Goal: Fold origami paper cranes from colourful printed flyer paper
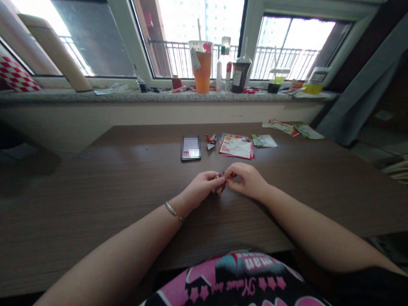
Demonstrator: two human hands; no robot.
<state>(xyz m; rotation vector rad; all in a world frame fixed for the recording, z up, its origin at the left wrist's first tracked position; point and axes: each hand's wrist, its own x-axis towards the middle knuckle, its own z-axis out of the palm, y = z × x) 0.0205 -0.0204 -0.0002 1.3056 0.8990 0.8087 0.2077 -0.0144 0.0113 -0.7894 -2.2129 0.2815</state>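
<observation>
My left hand [207,183] holds a small piece of folded colorful paper [219,188] between thumb and fingers, over the middle of the desk. At the paper's upper right edge, my right hand [245,180] pinches with thumb and forefinger. The fingers cover much of the paper, so its full shape is hidden. Just beyond my hands lies another small folded paper piece [211,142], red and white. To its right is a stack of printed red-and-white sheets [236,146]. A tablet or phone [191,148] with a blurred screen rests to its left.
Green-and-white leaflets [265,141] lie right of the stack, with more leaflets [283,127] at the desk's far right. Along the windowsill [127,97] stand a large orange drink cup [203,70], a dark cup [241,75], bottles and a tan cylinder [57,55]. A grey curtain [360,93] hangs at right.
</observation>
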